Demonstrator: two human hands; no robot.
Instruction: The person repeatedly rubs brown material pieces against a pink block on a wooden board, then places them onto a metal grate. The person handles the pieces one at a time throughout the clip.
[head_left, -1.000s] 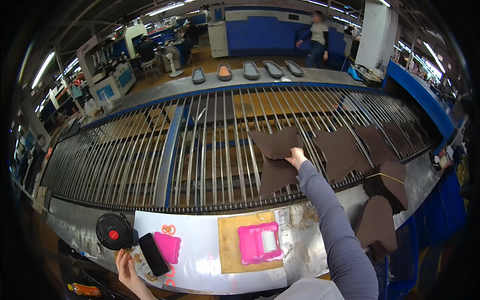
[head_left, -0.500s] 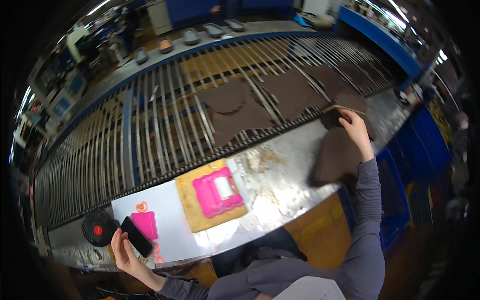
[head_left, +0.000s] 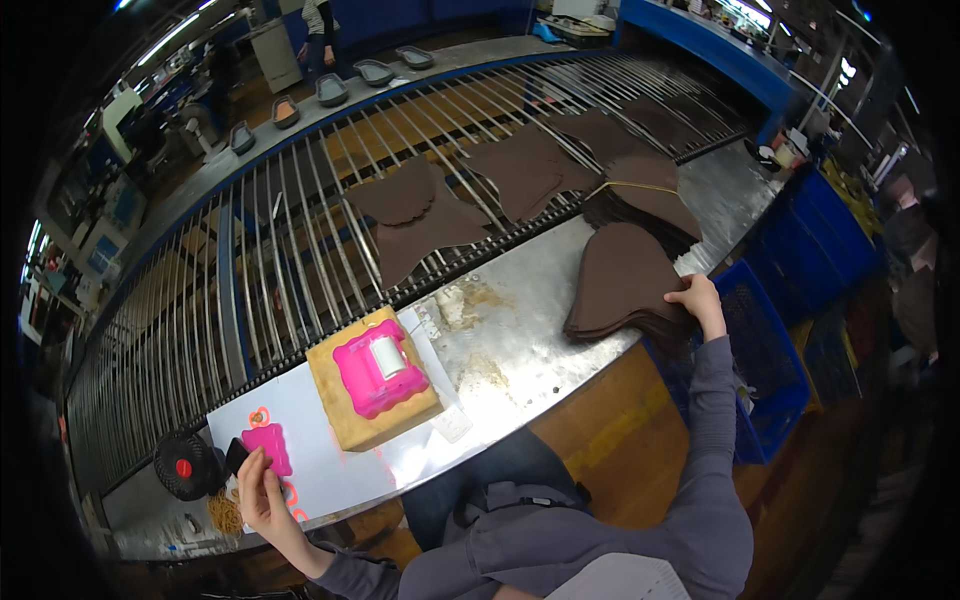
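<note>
My left hand (head_left: 264, 500) is closed on a black phone (head_left: 237, 456), most of which the fingers hide. It is over the left end of a white sheet, beside a flat pink piece with wavy edges (head_left: 267, 447). My right hand (head_left: 703, 304) grips the right edge of a stack of dark brown cut pieces (head_left: 625, 275) on the metal table; the fingertips are partly hidden. Behind that stack lies another brown bundle (head_left: 655, 205) with a yellowish rubber band (head_left: 640, 186) round it.
A yellow block (head_left: 350, 425) bears a pink tray with a white roll (head_left: 388, 354). A black round object with a red centre (head_left: 183, 468) and rubber bands (head_left: 224, 512) lie at left. More brown pieces (head_left: 405, 190) rest on the slatted conveyor (head_left: 290, 235). Blue crates (head_left: 790, 400) stand at right.
My right hand has left the banded bundle and come nearer, onto the edge of the front stack. In my left hand the phone has turned and shows less. The view has shifted.
</note>
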